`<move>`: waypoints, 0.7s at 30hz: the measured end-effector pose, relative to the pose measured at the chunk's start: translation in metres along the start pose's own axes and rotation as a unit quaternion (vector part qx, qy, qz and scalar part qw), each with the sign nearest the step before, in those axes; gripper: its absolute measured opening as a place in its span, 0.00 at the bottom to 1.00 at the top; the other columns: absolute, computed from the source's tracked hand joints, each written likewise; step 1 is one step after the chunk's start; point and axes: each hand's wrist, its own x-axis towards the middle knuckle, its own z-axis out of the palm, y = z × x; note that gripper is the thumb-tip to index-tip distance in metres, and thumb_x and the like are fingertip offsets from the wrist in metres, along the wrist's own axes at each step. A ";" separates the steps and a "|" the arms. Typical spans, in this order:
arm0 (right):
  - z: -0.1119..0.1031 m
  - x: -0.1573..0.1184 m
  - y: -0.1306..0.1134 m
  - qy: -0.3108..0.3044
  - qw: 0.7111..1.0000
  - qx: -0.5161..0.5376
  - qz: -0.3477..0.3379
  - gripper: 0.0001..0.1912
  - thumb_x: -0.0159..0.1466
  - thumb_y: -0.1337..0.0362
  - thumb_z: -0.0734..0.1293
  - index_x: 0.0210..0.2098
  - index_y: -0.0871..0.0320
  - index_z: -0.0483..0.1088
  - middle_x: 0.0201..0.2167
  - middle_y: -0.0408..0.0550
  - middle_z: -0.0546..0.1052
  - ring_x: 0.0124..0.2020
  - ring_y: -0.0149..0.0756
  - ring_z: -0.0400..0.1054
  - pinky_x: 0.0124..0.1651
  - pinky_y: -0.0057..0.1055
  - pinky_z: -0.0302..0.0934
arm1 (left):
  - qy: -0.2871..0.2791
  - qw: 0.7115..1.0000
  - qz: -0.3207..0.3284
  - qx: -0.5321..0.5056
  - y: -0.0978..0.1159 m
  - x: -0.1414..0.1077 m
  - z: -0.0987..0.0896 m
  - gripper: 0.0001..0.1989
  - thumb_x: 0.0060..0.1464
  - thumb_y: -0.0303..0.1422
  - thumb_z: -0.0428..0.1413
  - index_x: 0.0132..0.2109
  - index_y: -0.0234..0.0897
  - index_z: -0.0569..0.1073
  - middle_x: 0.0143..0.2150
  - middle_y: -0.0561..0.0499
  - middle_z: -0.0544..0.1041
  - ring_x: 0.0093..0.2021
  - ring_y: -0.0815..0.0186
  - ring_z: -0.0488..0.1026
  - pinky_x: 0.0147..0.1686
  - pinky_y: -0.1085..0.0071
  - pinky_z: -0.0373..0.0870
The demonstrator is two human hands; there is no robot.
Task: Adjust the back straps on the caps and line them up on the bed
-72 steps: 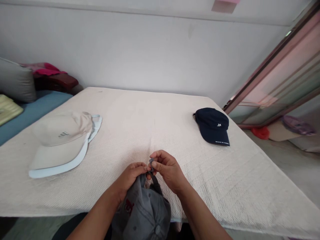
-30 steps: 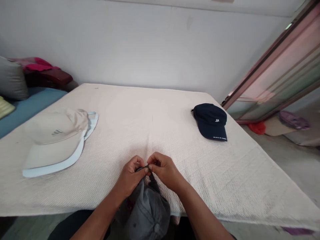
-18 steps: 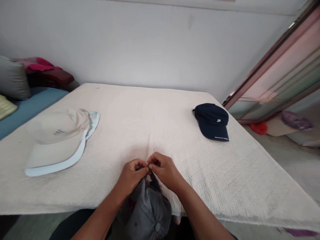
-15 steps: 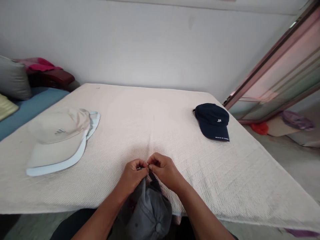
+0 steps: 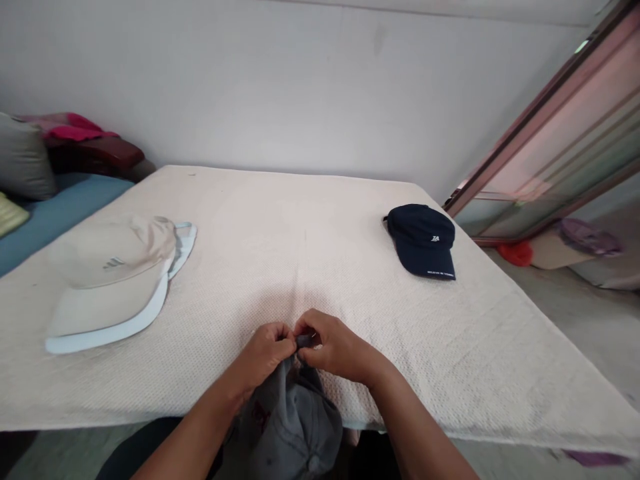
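A grey baseball cap (image 5: 305, 423) hangs at the table's front edge, its crown toward me and its strap end up. Pinched in my left hand (image 5: 267, 350) is the edge of that cap beside the strap. My right hand (image 5: 333, 343) has thumb and fingers closed round the dark strap (image 5: 303, 341), right against the left fingertips. The strap's fastening is mostly hidden by the fingers. Dark red marking shows on the cap's left side.
A cream cap (image 5: 117, 267) sits over a pale blue one (image 5: 120, 335) at the left. A navy cap (image 5: 423, 240) lies at the right on the white tablecloth (image 5: 240, 227). Behind stands a wall (image 5: 280, 87); cushions (image 5: 23, 157) are at far left.
My right fingers have parted slightly, and more of the strap shows between them. My left hand keeps its pinch on the cap. The view has shifted a little.
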 end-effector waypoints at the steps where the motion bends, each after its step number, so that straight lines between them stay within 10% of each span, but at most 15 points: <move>1: 0.000 0.000 0.000 -0.004 1.000 -0.004 0.002 0.12 0.49 0.75 0.65 0.32 0.56 0.70 0.33 0.44 0.72 0.33 0.33 0.65 0.36 0.29 0.58 | -0.006 1.000 -0.004 -0.002 0.000 0.000 0.000 0.03 0.41 0.28 0.55 0.25 0.36 0.67 0.21 0.57 0.66 0.21 0.72 0.61 0.22 0.75 0.55; 21: 0.003 0.003 0.008 -0.010 1.000 -0.005 0.017 0.08 0.50 0.68 0.68 0.30 0.58 0.66 0.27 0.41 0.70 0.29 0.30 0.62 0.29 0.26 0.55 | -0.044 0.996 -0.039 -0.074 0.003 -0.006 0.002 0.05 0.41 0.27 0.52 0.23 0.37 0.62 0.19 0.59 0.60 0.18 0.75 0.56 0.19 0.77 0.52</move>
